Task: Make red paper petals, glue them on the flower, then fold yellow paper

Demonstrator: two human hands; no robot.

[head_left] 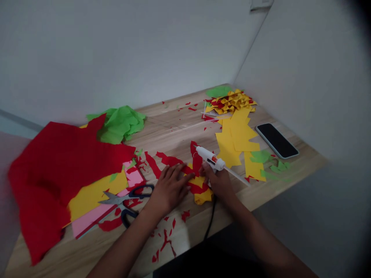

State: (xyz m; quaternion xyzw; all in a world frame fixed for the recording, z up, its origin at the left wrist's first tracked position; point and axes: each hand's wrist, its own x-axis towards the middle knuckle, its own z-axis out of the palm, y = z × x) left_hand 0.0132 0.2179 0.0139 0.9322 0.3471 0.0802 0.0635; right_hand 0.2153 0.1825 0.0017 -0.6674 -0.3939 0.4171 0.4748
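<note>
My right hand (218,180) is wrapped round a white hot glue gun (205,153), its nozzle pointing up and left and a glue stick (238,176) jutting from its back. A black cord hangs from it over the table's front edge. Flat on the table, my left hand (171,188) has its fingers stretched out, their tips touching a red and yellow paper piece (203,195). A red paper strip (196,159) stands out beyond that piece, just under the nozzle. Dark-handled scissors (124,199) lie open left of my left hand.
Large red crepe paper (66,162) covers the table's left side, partly over yellow and pink sheets (95,220). Crumpled green paper (121,123) lies behind. To the right are yellow cut sheets (239,133), folded yellow-and-red pieces (233,102) and a phone (276,141). Red scraps are scattered about.
</note>
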